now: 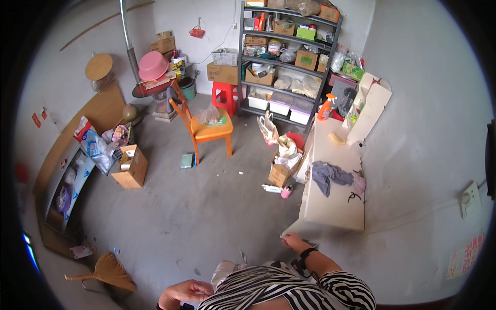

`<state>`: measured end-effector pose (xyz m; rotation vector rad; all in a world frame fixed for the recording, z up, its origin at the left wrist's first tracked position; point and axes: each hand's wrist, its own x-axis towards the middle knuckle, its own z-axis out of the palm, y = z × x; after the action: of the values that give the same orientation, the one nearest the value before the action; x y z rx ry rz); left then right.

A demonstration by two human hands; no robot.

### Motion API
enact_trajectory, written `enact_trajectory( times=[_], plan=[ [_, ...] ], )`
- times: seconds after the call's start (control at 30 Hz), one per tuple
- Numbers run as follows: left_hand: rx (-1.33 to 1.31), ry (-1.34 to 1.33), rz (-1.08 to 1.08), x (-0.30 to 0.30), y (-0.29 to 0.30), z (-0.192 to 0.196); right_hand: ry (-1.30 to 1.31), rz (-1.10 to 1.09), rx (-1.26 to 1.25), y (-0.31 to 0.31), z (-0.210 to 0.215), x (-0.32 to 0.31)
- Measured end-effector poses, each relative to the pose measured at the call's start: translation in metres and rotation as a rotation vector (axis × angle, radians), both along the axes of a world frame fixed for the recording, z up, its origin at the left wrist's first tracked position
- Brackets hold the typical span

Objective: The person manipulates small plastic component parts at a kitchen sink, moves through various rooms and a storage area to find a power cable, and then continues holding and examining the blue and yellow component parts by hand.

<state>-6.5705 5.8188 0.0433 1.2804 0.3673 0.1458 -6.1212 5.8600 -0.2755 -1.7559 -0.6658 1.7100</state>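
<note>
My right hand (293, 242), with a dark band on its wrist, is closed at the near corner of the white cabinet (333, 209). Its fingers pinch the edge of a pale panel (305, 227) that juts from the cabinet's near end. Low by my waist hangs my left hand (190, 291), its fingers loosely bent and holding nothing that I can see. On the cabinet top lie a crumpled grey cloth (329, 175), a pink cloth (357, 183) and an orange spray bottle (325, 107).
A wooden chair (212, 129) with a plastic bag on it stands mid-floor. Beyond it rises a loaded metal shelf (297, 66). A cardboard box (281, 173) sits beside the cabinet. To the left are an open carton (132, 168) and a straw broom (111, 271).
</note>
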Motion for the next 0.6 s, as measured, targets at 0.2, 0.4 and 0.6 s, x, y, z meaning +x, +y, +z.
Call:
enact_trajectory(
  times=[0.2, 0.4, 0.6],
  plan=[
    [-0.044, 0.111, 0.061, -0.017, 0.210, -0.016, -0.101, 0.061, 0.071, 0.225, 0.052, -0.063],
    [-0.028, 0.128, 0.320, -0.013, 0.447, -0.015, -0.155, 0.066, 0.098, 0.408, 0.021, -0.052],
    [0.241, -0.060, 0.751, 0.035, 0.702, 0.029, -0.299, 0.072, 0.069, 0.553, 0.015, -0.012]
  ],
)
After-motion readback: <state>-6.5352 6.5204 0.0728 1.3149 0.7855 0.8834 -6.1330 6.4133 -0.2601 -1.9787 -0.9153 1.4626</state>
